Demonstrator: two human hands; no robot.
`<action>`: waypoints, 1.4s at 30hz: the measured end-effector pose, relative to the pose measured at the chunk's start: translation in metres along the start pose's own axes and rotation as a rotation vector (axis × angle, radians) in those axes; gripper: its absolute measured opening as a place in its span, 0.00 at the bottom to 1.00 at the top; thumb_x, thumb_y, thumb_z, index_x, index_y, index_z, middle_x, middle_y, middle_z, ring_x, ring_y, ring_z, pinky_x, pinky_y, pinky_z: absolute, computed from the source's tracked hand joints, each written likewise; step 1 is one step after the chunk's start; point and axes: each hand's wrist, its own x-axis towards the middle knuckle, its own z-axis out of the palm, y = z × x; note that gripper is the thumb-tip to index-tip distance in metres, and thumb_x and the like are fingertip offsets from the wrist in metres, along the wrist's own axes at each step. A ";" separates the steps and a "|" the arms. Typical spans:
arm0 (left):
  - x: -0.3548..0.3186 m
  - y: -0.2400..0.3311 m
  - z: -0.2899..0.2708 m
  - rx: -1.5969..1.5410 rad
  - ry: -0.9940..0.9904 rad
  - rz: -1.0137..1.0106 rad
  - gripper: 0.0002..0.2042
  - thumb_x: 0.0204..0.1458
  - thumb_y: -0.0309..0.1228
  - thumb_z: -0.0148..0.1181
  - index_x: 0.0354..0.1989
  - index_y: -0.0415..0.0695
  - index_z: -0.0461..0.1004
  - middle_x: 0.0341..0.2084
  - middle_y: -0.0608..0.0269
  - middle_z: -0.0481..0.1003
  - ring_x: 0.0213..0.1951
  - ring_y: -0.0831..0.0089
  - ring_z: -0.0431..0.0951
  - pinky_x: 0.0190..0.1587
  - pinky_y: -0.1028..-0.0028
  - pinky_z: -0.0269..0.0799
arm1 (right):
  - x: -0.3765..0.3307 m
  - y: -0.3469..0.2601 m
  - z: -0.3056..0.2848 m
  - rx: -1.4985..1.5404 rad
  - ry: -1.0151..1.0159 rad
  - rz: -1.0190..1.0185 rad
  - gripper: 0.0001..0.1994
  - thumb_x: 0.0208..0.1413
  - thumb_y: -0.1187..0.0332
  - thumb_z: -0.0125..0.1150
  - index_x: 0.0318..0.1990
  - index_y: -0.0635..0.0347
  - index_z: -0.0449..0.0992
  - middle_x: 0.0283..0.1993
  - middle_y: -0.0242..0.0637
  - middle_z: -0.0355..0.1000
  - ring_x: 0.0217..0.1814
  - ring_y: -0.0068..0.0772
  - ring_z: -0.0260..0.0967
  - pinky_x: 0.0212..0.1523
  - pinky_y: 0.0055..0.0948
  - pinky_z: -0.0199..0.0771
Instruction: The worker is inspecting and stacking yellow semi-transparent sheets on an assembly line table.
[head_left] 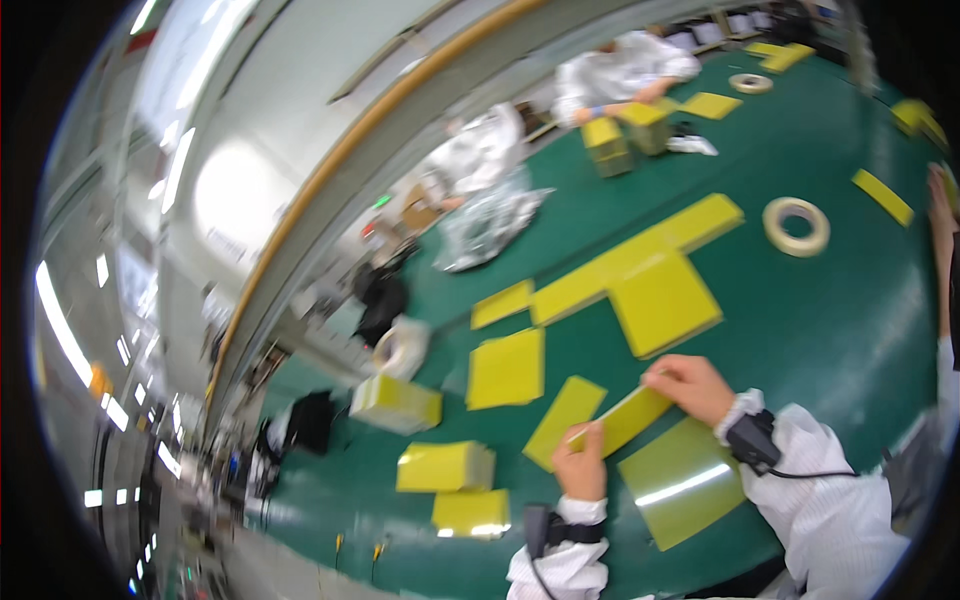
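Observation:
Between my two hands is a narrow yellow sheet [630, 420], tilted up toward the right. The thumb and fingers of my left hand [582, 470] pinch its near-left end. My right hand [695, 388] is closed on the far-right end. Just left of the held sheet, another yellow sheet [562, 418] lies on the green table. A larger, duller yellow-green sheet [690, 480] with a bright reflection lies below my right hand. Beyond my hands sits a square yellow stack [663, 303], against a long row of yellow sheets [590, 283].
Yellow stacks stand at left [445, 467], with a pale-sided block [395, 403] behind them. Tape rolls lie at right [797, 227] and at left [400, 348]. Clear plastic [490, 225] rests by the far edge. Co-workers in white sleeves [620, 75] sit across the green table [820, 330].

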 end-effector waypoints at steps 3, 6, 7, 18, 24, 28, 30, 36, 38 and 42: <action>0.002 -0.008 -0.004 0.045 0.031 0.038 0.12 0.52 0.36 0.56 0.32 0.37 0.74 0.26 0.61 0.75 0.31 0.75 0.72 0.36 0.74 0.66 | 0.003 0.006 0.005 0.039 0.047 -0.060 0.11 0.53 0.65 0.56 0.28 0.67 0.73 0.22 0.27 0.66 0.26 0.16 0.58 0.27 0.21 0.61; 0.006 -0.013 -0.004 -0.012 0.008 0.045 0.14 0.53 0.38 0.56 0.34 0.36 0.74 0.28 0.60 0.75 0.33 0.75 0.72 0.39 0.77 0.66 | 0.006 0.014 0.004 -0.078 0.036 0.038 0.17 0.59 0.63 0.48 0.23 0.66 0.65 0.20 0.24 0.57 0.24 0.16 0.50 0.23 0.22 0.53; 0.007 -0.014 -0.005 -0.070 -0.050 0.028 0.14 0.53 0.38 0.56 0.34 0.36 0.74 0.28 0.61 0.75 0.33 0.77 0.71 0.39 0.78 0.66 | 0.007 0.017 0.005 0.000 -0.006 -0.055 0.17 0.60 0.62 0.47 0.22 0.65 0.64 0.20 0.24 0.57 0.25 0.15 0.49 0.24 0.22 0.52; 0.007 -0.006 0.006 -0.338 -0.119 0.018 0.20 0.57 0.44 0.48 0.35 0.35 0.71 0.25 0.68 0.71 0.29 0.83 0.68 0.34 0.81 0.64 | 0.003 0.010 0.009 0.249 0.052 -0.077 0.17 0.61 0.58 0.45 0.27 0.61 0.69 0.25 0.24 0.64 0.27 0.12 0.57 0.29 0.15 0.57; 0.006 -0.002 0.000 -0.505 -0.398 -0.155 0.22 0.59 0.45 0.43 0.37 0.35 0.70 0.28 0.67 0.73 0.33 0.82 0.70 0.39 0.81 0.65 | 0.001 0.001 0.013 0.412 0.145 -0.055 0.17 0.61 0.56 0.44 0.34 0.63 0.72 0.30 0.27 0.68 0.32 0.15 0.64 0.34 0.16 0.62; 0.008 -0.004 -0.005 -0.498 -0.321 -0.137 0.23 0.59 0.46 0.41 0.38 0.35 0.71 0.30 0.67 0.73 0.33 0.83 0.70 0.40 0.81 0.65 | 0.003 0.006 0.014 0.418 0.258 -0.038 0.18 0.61 0.55 0.44 0.32 0.61 0.72 0.26 0.25 0.67 0.26 0.13 0.62 0.28 0.14 0.60; 0.009 -0.005 -0.003 -0.507 -0.280 -0.133 0.23 0.59 0.46 0.41 0.37 0.35 0.71 0.30 0.67 0.73 0.33 0.82 0.70 0.39 0.81 0.65 | 0.004 0.007 0.006 0.212 0.126 0.045 0.19 0.61 0.54 0.43 0.29 0.59 0.72 0.21 0.22 0.64 0.20 0.11 0.57 0.21 0.12 0.54; 0.013 -0.017 -0.008 -0.216 -0.256 -0.092 0.23 0.59 0.45 0.41 0.38 0.33 0.70 0.31 0.64 0.73 0.33 0.78 0.71 0.39 0.80 0.65 | 0.007 0.010 0.008 0.122 0.230 0.054 0.20 0.60 0.52 0.43 0.27 0.58 0.72 0.18 0.22 0.62 0.15 0.11 0.52 0.15 0.13 0.49; 0.010 -0.016 -0.005 -0.068 -0.146 0.010 0.22 0.60 0.44 0.41 0.39 0.32 0.70 0.30 0.58 0.74 0.32 0.72 0.75 0.36 0.77 0.69 | 0.009 0.007 0.011 0.056 0.253 0.135 0.23 0.60 0.50 0.42 0.29 0.61 0.75 0.18 0.25 0.64 0.16 0.14 0.58 0.13 0.15 0.53; 0.007 -0.003 -0.007 -0.274 -0.234 -0.151 0.26 0.61 0.47 0.34 0.36 0.34 0.71 0.24 0.57 0.75 0.24 0.72 0.75 0.27 0.75 0.71 | 0.004 0.000 0.009 0.019 0.215 0.084 0.27 0.59 0.48 0.42 0.21 0.63 0.71 0.14 0.30 0.62 0.14 0.20 0.59 0.16 0.21 0.59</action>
